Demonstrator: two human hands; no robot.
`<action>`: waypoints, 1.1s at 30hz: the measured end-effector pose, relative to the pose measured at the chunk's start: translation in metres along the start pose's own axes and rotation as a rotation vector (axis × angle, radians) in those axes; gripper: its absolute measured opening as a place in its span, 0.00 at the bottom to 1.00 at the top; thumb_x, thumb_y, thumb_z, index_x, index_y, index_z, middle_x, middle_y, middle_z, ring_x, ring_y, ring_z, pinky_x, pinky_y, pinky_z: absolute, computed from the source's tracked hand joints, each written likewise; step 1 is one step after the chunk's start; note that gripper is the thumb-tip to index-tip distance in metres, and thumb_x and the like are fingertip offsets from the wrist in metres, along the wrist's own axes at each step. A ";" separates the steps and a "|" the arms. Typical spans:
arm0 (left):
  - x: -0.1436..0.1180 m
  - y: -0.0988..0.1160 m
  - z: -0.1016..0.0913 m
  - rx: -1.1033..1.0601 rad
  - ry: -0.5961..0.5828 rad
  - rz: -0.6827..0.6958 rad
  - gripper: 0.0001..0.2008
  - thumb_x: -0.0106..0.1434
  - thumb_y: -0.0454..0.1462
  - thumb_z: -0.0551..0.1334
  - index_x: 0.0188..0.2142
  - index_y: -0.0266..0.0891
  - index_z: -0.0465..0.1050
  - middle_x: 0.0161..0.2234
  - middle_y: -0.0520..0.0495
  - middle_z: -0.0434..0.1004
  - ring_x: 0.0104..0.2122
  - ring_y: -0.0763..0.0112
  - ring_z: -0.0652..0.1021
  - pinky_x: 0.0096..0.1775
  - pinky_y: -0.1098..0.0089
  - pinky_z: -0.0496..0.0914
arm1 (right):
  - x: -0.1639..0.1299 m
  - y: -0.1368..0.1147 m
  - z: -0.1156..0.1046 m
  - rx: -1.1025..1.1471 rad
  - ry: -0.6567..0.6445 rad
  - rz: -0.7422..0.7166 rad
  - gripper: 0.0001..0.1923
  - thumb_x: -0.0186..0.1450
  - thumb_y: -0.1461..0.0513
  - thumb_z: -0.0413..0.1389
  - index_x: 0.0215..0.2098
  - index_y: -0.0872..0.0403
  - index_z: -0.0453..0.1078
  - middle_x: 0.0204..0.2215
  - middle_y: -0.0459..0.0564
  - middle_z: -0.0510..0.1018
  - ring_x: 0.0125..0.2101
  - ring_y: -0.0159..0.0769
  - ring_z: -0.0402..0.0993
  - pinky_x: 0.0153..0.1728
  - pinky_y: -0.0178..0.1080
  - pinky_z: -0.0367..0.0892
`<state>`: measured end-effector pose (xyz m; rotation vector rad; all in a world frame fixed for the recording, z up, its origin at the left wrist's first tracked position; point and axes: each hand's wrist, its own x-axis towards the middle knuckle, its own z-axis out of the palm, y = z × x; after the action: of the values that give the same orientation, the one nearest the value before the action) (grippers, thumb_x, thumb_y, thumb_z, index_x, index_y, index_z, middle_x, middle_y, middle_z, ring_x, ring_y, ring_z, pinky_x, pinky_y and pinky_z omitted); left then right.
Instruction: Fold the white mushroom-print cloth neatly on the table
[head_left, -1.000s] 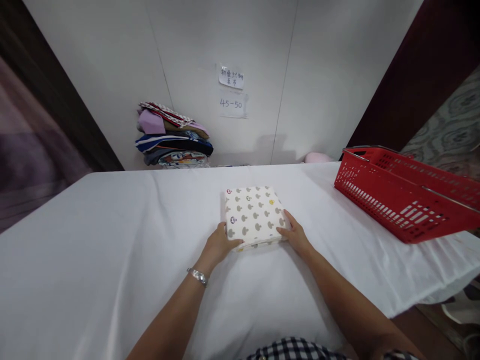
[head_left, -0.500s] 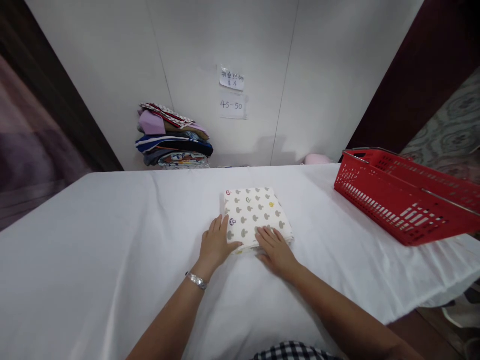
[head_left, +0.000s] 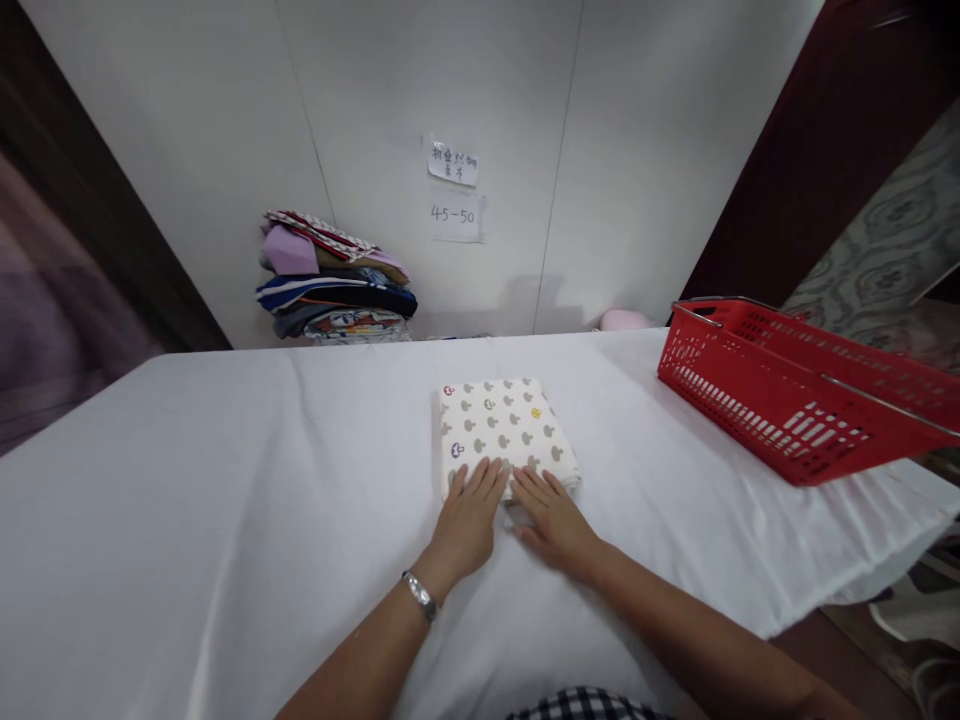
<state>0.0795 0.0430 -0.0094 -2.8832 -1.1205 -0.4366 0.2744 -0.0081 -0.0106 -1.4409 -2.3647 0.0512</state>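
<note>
A folded cream cloth point(head_left: 501, 425) printed with grey mushroom shapes and a few coloured ones lies as a neat, nearly square pad on the white-covered table point(head_left: 337, 520). My left hand point(head_left: 469, 515), with a silver bracelet at the wrist, rests its outstretched fingers on the front edge of the cloth. Beside it, my right hand point(head_left: 556, 518) lies with fingers extended on the front right part of the same edge. The fingertips of both hands almost meet. The thumbs are partly hidden.
A red plastic basket point(head_left: 787, 410) with metal handles stands on the right side of the table. Behind the back edge, a stack of folded fabrics point(head_left: 337, 280) leans by the wall on the left. Paper notes point(head_left: 454, 190) hang on the wall; a pink item point(head_left: 624, 319) shows below.
My left hand has moved from the left front corner of the cloth to the middle of its front edge, close to my right hand. The view has shifted slightly.
</note>
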 end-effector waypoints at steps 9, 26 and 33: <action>0.002 0.000 -0.006 -0.012 -0.113 -0.025 0.43 0.50 0.23 0.51 0.64 0.49 0.48 0.67 0.49 0.42 0.66 0.61 0.44 0.62 0.48 0.42 | 0.060 0.043 -0.038 0.013 -0.073 0.317 0.30 0.69 0.51 0.44 0.65 0.56 0.51 0.66 0.56 0.46 0.66 0.44 0.35 0.62 0.53 0.40; 0.001 0.021 -0.011 0.039 -0.045 -0.041 0.33 0.60 0.46 0.59 0.63 0.42 0.53 0.66 0.40 0.49 0.65 0.49 0.49 0.60 0.42 0.47 | 0.071 0.053 -0.036 -0.056 -0.270 0.429 0.30 0.68 0.49 0.40 0.64 0.56 0.53 0.66 0.55 0.47 0.66 0.45 0.37 0.61 0.52 0.39; 0.000 0.020 -0.011 0.050 -0.060 -0.037 0.35 0.58 0.45 0.62 0.62 0.43 0.55 0.65 0.41 0.50 0.64 0.47 0.51 0.59 0.41 0.49 | 0.137 0.060 -0.033 -0.039 -0.173 0.336 0.36 0.68 0.46 0.36 0.67 0.60 0.43 0.67 0.55 0.40 0.66 0.42 0.30 0.63 0.47 0.33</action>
<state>0.0899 0.0271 0.0024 -2.8548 -1.1775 -0.3198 0.2799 0.1338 0.0469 -1.9082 -2.2360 0.2259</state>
